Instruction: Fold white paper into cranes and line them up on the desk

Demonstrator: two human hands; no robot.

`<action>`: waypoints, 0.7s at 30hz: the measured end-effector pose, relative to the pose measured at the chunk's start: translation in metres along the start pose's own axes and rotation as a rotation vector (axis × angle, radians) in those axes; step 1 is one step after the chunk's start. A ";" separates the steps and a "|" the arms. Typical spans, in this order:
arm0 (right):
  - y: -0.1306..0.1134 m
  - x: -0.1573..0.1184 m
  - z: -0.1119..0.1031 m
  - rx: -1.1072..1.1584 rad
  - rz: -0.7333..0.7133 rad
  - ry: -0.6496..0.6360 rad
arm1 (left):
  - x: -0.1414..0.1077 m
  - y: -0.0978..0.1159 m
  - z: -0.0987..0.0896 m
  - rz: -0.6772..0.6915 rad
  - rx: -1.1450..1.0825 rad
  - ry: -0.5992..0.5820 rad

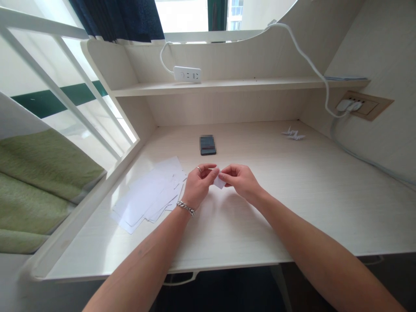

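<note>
Between my two hands, above the middle of the desk [312, 203], is a small folded piece of white paper [219, 183]. My left hand [199, 182], with a ring and a chain bracelet at the wrist, pinches its left side between thumb and fingers. On the other side, my right hand [241, 180] grips the paper's upper right edge in a pinch. The fingertips cover part of the paper, so its exact folded shape cannot be made out. Left of my left hand lies a spread pile of white paper sheets [152, 190].
A dark phone [208, 145] lies beyond my hands. Folded paper cranes [294, 134] sit at the back right. On the shelf [227, 86] stands a white power strip [187, 74]. A white cable [305, 56] runs to the wall socket [367, 105]. White rails [61, 93] border the left side.
</note>
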State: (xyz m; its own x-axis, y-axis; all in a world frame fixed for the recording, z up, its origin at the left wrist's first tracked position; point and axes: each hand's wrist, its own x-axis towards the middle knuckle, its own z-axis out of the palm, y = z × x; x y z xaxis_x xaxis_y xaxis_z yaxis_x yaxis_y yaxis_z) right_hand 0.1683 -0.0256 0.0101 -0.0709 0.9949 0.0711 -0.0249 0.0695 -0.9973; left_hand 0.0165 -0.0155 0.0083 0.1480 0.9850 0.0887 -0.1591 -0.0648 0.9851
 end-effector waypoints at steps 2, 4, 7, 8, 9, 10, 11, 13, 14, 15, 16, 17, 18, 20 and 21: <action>0.001 0.001 -0.001 0.006 -0.021 0.050 | -0.001 0.000 0.000 -0.048 0.051 -0.061; 0.001 0.001 -0.001 0.002 -0.041 0.067 | -0.001 0.001 0.000 -0.049 0.093 -0.069; 0.000 0.000 -0.001 0.010 -0.018 0.013 | -0.001 0.002 0.000 -0.006 0.140 -0.001; -0.001 -0.001 0.000 0.011 0.005 -0.030 | -0.001 0.002 0.000 0.006 0.152 0.022; -0.002 -0.001 0.000 0.009 0.028 -0.074 | -0.001 0.002 0.000 0.015 0.161 0.042; -0.002 -0.002 0.001 0.003 0.045 -0.110 | 0.000 0.002 0.000 0.023 0.165 0.060; -0.003 -0.002 0.001 -0.004 0.054 -0.133 | 0.000 0.002 0.000 0.030 0.167 0.072; -0.003 -0.001 0.002 -0.011 0.048 -0.136 | 0.000 0.002 0.001 0.040 0.160 0.074; -0.003 -0.001 0.002 -0.011 0.037 -0.128 | -0.001 0.003 0.001 0.043 0.152 0.063; -0.002 -0.001 0.002 -0.014 0.027 -0.123 | -0.001 0.003 0.001 0.044 0.145 0.044; -0.002 -0.001 0.001 -0.020 0.021 -0.124 | -0.001 0.003 0.001 0.045 0.139 0.020; -0.001 -0.001 0.001 -0.031 0.020 -0.129 | -0.002 0.004 0.001 0.047 0.138 -0.002; -0.001 -0.001 0.000 -0.045 0.023 -0.134 | -0.002 0.004 0.001 0.050 0.140 -0.018; 0.001 -0.002 -0.001 -0.071 0.042 -0.153 | -0.002 0.004 0.000 0.053 0.145 -0.024; 0.002 -0.002 -0.002 -0.083 0.053 -0.170 | -0.001 0.004 -0.001 0.053 0.146 -0.015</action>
State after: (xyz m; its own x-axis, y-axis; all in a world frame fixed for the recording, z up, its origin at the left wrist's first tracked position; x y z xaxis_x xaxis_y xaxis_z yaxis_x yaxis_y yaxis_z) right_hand 0.1699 -0.0271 0.0078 -0.2377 0.9712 0.0136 0.0647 0.0298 -0.9975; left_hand 0.0150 -0.0169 0.0120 0.1583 0.9771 0.1422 -0.0241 -0.1402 0.9898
